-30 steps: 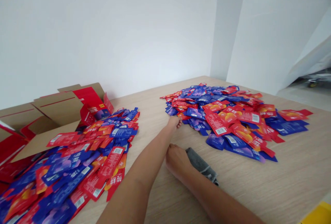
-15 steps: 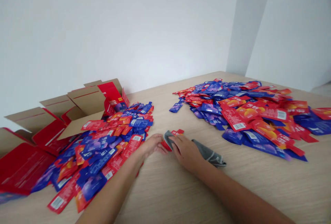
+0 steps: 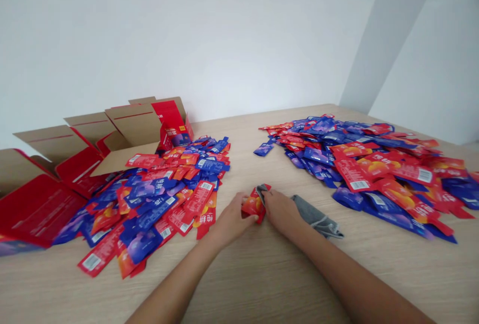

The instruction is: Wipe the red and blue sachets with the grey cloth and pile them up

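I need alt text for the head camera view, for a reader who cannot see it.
Two bare hands meet over a wooden table: the left hand and right hand hold one red sachet, the right also pressing a grey cloth. Piles of red and blue sachets lie left and right, beside open cardboard boxes.

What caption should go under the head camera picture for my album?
Both hands, left hand and right hand, hold a red sachet and grey cloth between two sachet piles.
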A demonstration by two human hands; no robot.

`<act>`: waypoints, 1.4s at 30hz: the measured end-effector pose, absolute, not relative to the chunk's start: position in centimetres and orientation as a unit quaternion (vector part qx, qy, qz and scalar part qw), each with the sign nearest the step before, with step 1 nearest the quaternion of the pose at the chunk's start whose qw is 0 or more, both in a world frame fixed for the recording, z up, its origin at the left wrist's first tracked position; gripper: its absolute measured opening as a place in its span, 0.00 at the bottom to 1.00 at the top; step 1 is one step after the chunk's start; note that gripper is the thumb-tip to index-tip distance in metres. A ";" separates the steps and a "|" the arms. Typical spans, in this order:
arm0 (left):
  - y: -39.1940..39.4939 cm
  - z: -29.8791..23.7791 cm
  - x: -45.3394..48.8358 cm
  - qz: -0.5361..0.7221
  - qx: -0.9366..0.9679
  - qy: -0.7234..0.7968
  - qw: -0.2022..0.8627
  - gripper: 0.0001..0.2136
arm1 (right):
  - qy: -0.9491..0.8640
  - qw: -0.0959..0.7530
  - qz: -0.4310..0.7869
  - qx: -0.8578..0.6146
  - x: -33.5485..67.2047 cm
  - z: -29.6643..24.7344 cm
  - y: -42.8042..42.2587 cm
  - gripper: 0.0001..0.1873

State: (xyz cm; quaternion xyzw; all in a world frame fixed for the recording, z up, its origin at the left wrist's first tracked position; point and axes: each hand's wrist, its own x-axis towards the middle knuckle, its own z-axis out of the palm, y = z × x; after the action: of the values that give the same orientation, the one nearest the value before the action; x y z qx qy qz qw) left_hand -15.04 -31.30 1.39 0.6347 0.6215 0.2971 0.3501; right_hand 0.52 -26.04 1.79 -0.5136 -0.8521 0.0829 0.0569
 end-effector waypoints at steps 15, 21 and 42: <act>-31.0 1.3 -14.2 0.272 0.611 0.707 0.231 0.15 | -0.798 0.301 0.152 -0.500 2.4 1.8 -25.8 0.20; -30.2 0.1 -14.4 0.376 0.439 0.616 0.536 0.14 | -0.883 0.197 0.161 -0.395 0.6 1.3 -27.7 0.20; -29.9 4.5 -19.5 0.532 0.320 0.573 0.535 0.09 | -0.842 0.138 0.164 -0.495 1.7 0.9 -24.6 0.21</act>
State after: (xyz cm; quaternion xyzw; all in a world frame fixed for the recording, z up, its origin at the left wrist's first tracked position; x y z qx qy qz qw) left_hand -19.45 -29.91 4.53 0.3197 0.5734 0.5319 0.5349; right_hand 1.72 -24.55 0.89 -0.4950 -0.8421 0.1640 0.1377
